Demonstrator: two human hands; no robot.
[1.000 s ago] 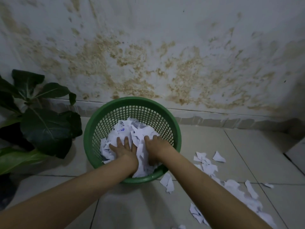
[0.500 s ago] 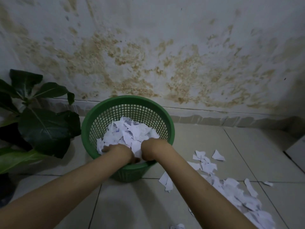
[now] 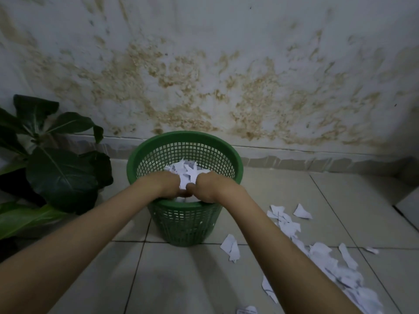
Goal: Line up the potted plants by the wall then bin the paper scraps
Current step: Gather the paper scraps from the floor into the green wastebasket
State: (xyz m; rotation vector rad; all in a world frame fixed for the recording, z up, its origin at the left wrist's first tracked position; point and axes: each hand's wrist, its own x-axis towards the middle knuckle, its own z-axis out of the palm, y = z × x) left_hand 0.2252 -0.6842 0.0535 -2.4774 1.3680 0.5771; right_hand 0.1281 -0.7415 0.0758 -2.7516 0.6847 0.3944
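Nearest to me, my two forearms reach forward over the tiled floor (image 3: 181, 279). Torn paper scraps on the floor (image 3: 322, 252) lie scattered to the right of my right arm, trailing back toward me, with one pair of pieces (image 3: 230, 247) lying between the arm and the foot of the bin.

My left hand (image 3: 162, 184) and right hand (image 3: 209, 185) sit side by side inside the mouth of the green mesh bin (image 3: 184, 219), just past its near rim. Both have their fingers curled downward into the paper scraps in the bin (image 3: 186, 171), and the thumbs nearly meet low between them. Whether the fingers are actually closed round a clump or only pressing on the heap I cannot tell, since the fingertips are buried.

White pieces poke up just beyond the knuckles, filling the bin partway. Well to the left of my left hand stands a potted plant (image 3: 61, 173) with broad dark leaves, its pot hidden. Beyond everything rises the stained wall (image 3: 226, 75), the bin close to its base.
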